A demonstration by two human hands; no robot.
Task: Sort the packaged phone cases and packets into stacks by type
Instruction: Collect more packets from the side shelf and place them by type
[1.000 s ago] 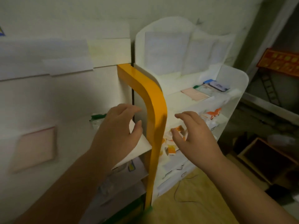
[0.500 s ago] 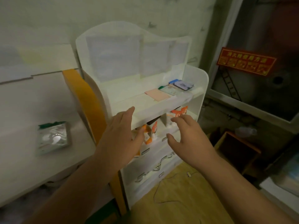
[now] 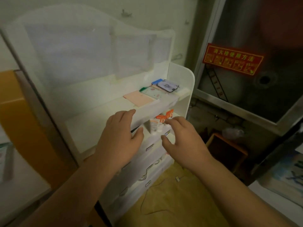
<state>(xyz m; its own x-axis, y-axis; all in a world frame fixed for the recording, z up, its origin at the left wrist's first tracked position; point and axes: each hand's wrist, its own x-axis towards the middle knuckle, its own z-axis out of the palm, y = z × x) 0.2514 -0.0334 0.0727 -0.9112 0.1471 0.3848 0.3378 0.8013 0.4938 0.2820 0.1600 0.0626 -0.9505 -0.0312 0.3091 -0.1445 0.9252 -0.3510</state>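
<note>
Packets point(image 3: 148, 95) lie at one o'clock from both hands on the shelf point(image 3: 114, 112), long axes slanting leftward; right hand point(image 3: 183, 141) (empty, fingers loosely spread) seems nearer; left hand point(image 3: 119, 138) likewise empty.

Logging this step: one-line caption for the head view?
Both empty hands, left and right, reach toward a white shelf unit holding packaged phone cases.

We hold our left hand point(image 3: 119, 138) and right hand point(image 3: 182, 141) empty before the white shelf point(image 3: 182, 95) bearing packaged cases point(image 3: 166, 86).
</note>
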